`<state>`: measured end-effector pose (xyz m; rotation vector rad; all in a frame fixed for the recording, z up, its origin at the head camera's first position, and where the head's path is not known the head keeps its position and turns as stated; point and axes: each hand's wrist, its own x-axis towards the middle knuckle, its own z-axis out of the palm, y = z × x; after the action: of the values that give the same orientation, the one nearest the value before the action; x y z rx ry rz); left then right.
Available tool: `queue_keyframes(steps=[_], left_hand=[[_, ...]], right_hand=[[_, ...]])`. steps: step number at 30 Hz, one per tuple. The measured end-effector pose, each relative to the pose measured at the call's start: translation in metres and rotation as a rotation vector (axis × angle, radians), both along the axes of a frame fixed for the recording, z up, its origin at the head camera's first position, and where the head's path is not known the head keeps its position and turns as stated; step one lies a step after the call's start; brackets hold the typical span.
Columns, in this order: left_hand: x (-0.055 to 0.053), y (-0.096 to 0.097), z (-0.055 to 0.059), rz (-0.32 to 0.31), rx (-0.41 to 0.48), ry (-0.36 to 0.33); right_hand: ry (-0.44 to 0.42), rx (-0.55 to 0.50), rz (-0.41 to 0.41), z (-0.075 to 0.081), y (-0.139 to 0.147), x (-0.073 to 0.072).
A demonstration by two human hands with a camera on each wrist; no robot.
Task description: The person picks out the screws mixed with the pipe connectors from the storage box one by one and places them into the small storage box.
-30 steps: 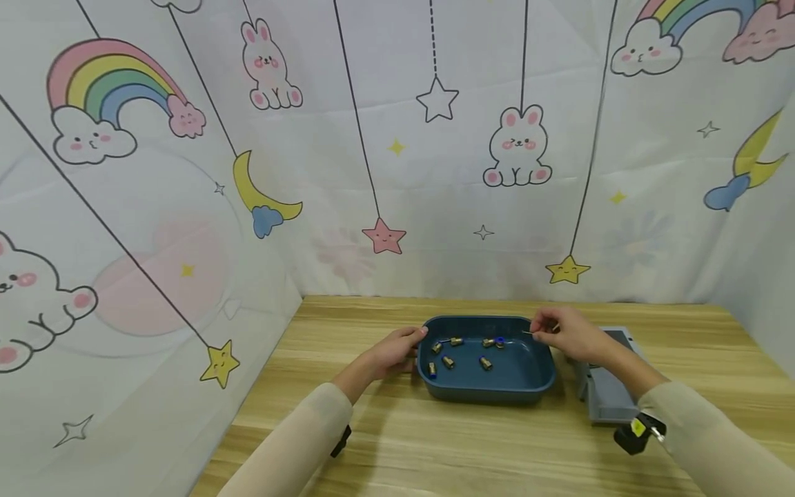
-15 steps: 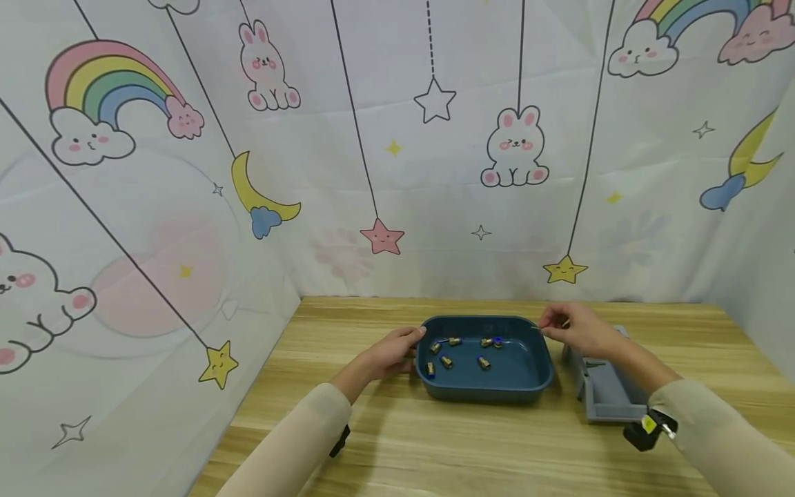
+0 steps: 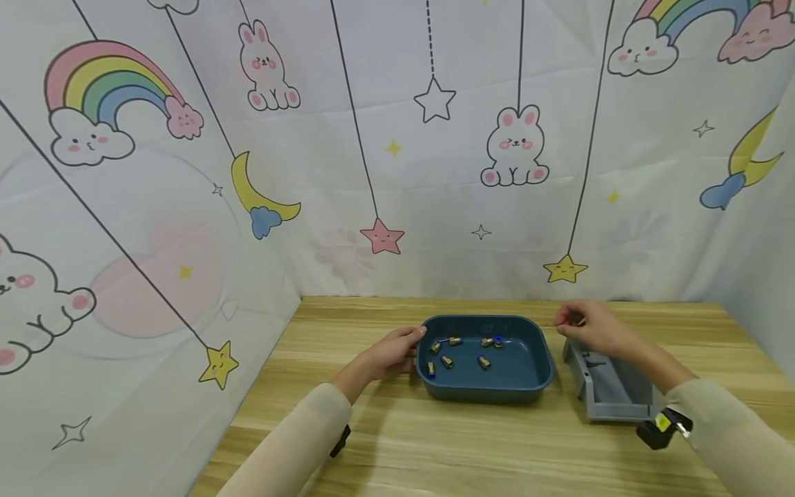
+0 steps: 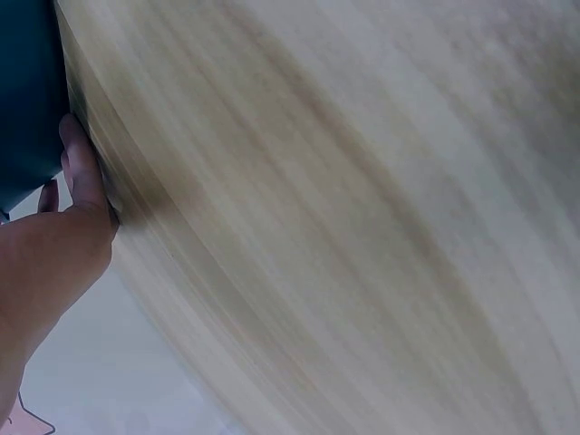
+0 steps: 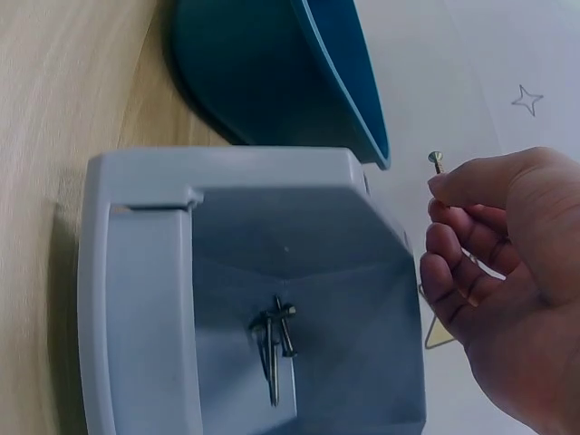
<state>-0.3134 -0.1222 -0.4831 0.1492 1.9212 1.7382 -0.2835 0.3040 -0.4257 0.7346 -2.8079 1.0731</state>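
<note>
In the head view my left hand point(image 3: 393, 351) holds the left side of a dark blue tray point(image 3: 484, 395), with a digit at the rim and others along the outer wall. Brass fittings point(image 3: 484, 362), some with blue ends, lie scattered inside it. My right hand point(image 3: 593, 328) pinches a small screw point(image 5: 436, 161) between thumb and forefinger, its head pointing away from the hand in the right wrist view. Below and beside that hand stands a grey plastic bin point(image 3: 621, 413). A few long screws point(image 5: 274, 353) lie in the bin.
Both containers stand on a wood-grain table point(image 3: 472, 449), the bin just right of the tray. A white curtain point(image 3: 459, 276) printed with rabbits and stars hangs behind the table and along its sides.
My right hand has moved right with the screw, from over the tray's right rim to above the bin's far end. The left hand has stayed at the tray.
</note>
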Motion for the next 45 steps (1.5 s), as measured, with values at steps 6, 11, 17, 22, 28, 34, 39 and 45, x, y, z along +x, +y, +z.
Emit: queue_keyframes(steps=[6,11,17,22,28,34,39,45], left_hand=[[0.0,0.0,0.002,0.001,-0.009,-0.001],[0.001,0.001,0.003,0.008,-0.033,-0.002],[0.0,0.0,0.001,0.014,-0.035,-0.003],[-0.001,0.0,-0.001,0.016,-0.037,0.004],[-0.001,0.0,-0.001,0.008,-0.014,0.009],[0.0,0.0,0.0,0.01,-0.018,0.015],[0.001,-0.001,0.0,0.006,-0.025,0.022],[0.001,-0.001,0.001,0.013,-0.045,0.023]], right_hand=[[-0.008,0.014,-0.016,0.0,0.009,0.0],[-0.006,0.02,-0.026,-0.002,0.016,-0.001],[-0.01,0.036,-0.05,-0.002,0.022,0.001],[-0.023,0.049,-0.064,-0.002,0.027,0.002],[-0.002,0.059,-0.055,-0.003,0.033,0.002],[-0.004,0.067,-0.066,-0.002,0.037,0.003],[-0.007,0.077,-0.073,-0.002,0.041,0.004],[-0.018,0.08,-0.088,-0.001,0.045,0.006]])
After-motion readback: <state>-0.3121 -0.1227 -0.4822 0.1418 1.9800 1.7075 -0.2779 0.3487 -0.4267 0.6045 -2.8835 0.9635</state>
